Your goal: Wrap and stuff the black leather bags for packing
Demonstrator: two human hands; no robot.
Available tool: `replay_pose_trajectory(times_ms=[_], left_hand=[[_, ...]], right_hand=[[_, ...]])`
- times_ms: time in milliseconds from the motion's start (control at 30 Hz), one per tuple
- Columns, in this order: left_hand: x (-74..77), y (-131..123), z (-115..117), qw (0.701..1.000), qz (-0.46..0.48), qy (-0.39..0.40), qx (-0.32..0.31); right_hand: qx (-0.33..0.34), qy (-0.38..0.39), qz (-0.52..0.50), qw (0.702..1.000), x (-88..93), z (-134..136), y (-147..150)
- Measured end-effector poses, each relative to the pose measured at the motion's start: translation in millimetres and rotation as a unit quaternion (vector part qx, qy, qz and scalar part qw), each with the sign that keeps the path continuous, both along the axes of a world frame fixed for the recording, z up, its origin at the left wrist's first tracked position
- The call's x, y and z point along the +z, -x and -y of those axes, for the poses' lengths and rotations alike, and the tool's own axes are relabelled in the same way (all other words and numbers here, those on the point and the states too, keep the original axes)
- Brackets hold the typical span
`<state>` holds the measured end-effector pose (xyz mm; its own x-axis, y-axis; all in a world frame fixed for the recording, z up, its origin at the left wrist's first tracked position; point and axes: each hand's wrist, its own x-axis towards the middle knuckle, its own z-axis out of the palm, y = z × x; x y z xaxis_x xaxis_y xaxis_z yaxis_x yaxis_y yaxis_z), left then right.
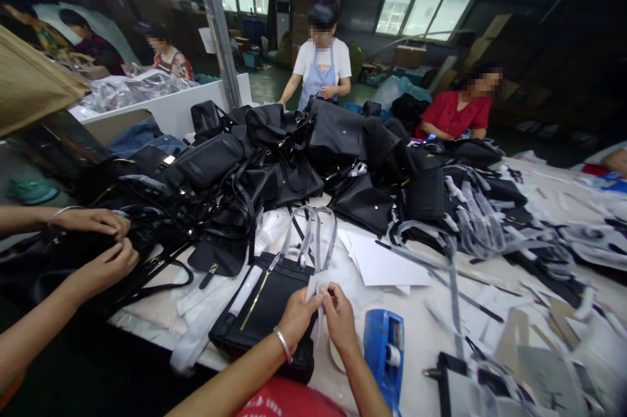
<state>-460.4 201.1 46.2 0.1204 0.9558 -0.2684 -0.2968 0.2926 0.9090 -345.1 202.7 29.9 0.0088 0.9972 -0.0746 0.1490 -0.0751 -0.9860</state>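
My left hand (300,316) and my right hand (339,317) meet low in the middle, both pinching a small white slip of paper or wrap (313,291) between their fingertips. A silver bangle sits on my left wrist. Under my left hand lies a black handbag (264,309) with a gold zip and a plastic-wrapped strap (306,240). A blue tape dispenser (385,351) stands just right of my right hand.
A big heap of black handbags (294,155) fills the table's middle. White paper sheets (382,263) and wrapped straps (475,221) litter the right side. A co-worker's two hands (100,247) handle a black bag at left. Three other people work at the back.
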Motion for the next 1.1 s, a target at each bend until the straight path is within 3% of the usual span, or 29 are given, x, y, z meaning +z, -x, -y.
replay_pose_trajectory(times_ms=[100, 200, 367, 533, 733, 833, 933, 1033, 1100], left_hand=[[-4.1, -3, -1, 0.999, -0.027, 0.012, 0.022], [-9.2, -3, -3, 0.999, -0.033, 0.027, 0.004], [-18.2, -1, -7, 0.997, -0.063, 0.021, -0.035], [-26.6, -3, -2, 0.981, -0.193, -0.022, -0.004], [-20.8, -5, 2, 0.929, -0.353, -0.11, 0.021], [-20.3, -6, 4, 0.903, -0.398, -0.159, -0.019], [-23.7, -5, 5, 0.852, -0.474, -0.211, -0.071], [-27.6, -4, 5, 0.8, -0.535, -0.25, -0.11], [-29.1, -3, 4, 0.783, -0.552, -0.258, -0.122]], right_hand=[[-0.018, 0.024, -0.025, 0.999, 3.0, 0, 2], [0.016, 0.076, -0.069, 0.995, 7.1, -6, -5], [-0.003, 0.057, -0.012, 0.998, 6.3, -13, -14], [-0.041, 0.059, -0.028, 0.997, -6.5, -9, -7], [-0.074, 0.091, -0.1, 0.988, -23.2, -6, -6], [-0.11, 0.143, -0.16, 0.97, -28.7, -7, -5], [-0.134, 0.19, -0.189, 0.954, -29.5, -7, -4], [-0.147, 0.199, -0.189, 0.95, -25.2, -6, -4], [-0.147, 0.195, -0.195, 0.95, -19.6, -3, -4]])
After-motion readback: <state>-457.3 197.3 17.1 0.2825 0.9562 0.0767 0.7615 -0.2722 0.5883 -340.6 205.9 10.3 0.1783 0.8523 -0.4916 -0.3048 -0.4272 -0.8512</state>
